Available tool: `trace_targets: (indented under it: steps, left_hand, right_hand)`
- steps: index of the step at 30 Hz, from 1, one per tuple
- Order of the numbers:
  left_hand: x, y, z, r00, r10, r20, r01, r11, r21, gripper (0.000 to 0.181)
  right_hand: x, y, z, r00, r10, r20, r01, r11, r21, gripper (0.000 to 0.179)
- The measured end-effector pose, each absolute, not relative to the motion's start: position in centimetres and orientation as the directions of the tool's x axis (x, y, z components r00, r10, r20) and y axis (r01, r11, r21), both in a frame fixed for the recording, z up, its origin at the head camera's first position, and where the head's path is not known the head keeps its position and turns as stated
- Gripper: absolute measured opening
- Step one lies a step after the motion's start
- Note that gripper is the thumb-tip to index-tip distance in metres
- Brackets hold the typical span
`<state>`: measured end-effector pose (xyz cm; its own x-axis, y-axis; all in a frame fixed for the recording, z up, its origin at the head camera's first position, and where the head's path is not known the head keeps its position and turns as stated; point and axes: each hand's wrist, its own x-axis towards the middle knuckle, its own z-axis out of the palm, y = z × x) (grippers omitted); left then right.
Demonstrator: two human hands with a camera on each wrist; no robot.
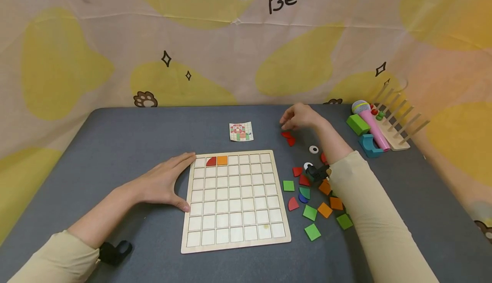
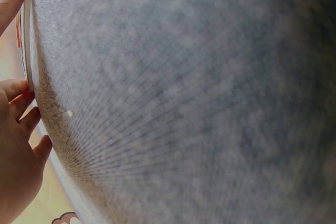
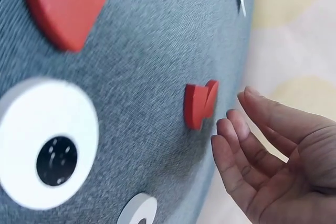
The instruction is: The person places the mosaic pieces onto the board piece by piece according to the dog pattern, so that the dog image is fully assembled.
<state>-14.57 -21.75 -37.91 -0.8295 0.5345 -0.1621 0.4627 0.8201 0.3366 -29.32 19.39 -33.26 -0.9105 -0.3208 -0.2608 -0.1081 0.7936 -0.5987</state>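
Note:
A wooden grid board (image 1: 238,249) lies on the table, with a red quarter-circle piece (image 1: 211,161) and an orange square (image 1: 222,160) in its top row. My left hand (image 1: 165,183) rests along the board's left edge, thumb and fingers spread; in the left wrist view its fingertips (image 2: 43,145) show at the edge. Beyond the board's upper right, my right hand (image 1: 300,117) hovers near two red pieces (image 1: 291,141), fingers loosely bent. The right wrist view shows nothing between those fingers (image 3: 226,156), with the red pieces (image 3: 195,107) apart from them.
A small pattern card (image 1: 241,132) lies behind the board. Right of it are scattered green squares (image 1: 312,232), orange squares (image 1: 324,210) and white eye discs (image 1: 313,150). A pink toy microphone (image 1: 372,129), a green block (image 1: 358,124) and a pegged wooden stand (image 1: 399,143) sit at the far right.

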Motion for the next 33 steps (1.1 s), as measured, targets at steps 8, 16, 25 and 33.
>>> trace_targets:
  steps: [8, 16, 25, 33]
  left_hand:
    - [-14.52, -21.83, -37.89, -0.829, 0.539, -0.153, 0.467, 0.816, 0.342, 0.134]
    - [-14.55, -21.88, -37.84, -0.83, 0.534, -0.163, 0.46, 0.819, 0.342, 0.135]
    - [-14.51, -21.95, -37.7, -0.826, 0.541, -0.155, 0.467, 0.813, 0.347, 0.133]
    - [-14.55, -21.83, -37.84, -0.829, 0.536, -0.163, 0.46, 0.817, 0.348, 0.135]
  right_hand:
    - [-29.47, 20.08, -33.48, -0.884, -0.318, -0.341, -0.088, 0.832, -0.548, 0.026]
    - [-29.42, 20.31, -33.86, -0.89, -0.304, -0.34, -0.114, 0.87, -0.479, 0.026]
    - [-29.31, 19.97, -33.84, -0.897, -0.302, -0.322, -0.15, 0.895, -0.421, 0.022]
    - [-29.17, 19.47, -34.04, -0.906, -0.355, -0.231, -0.225, 0.865, -0.449, 0.022]
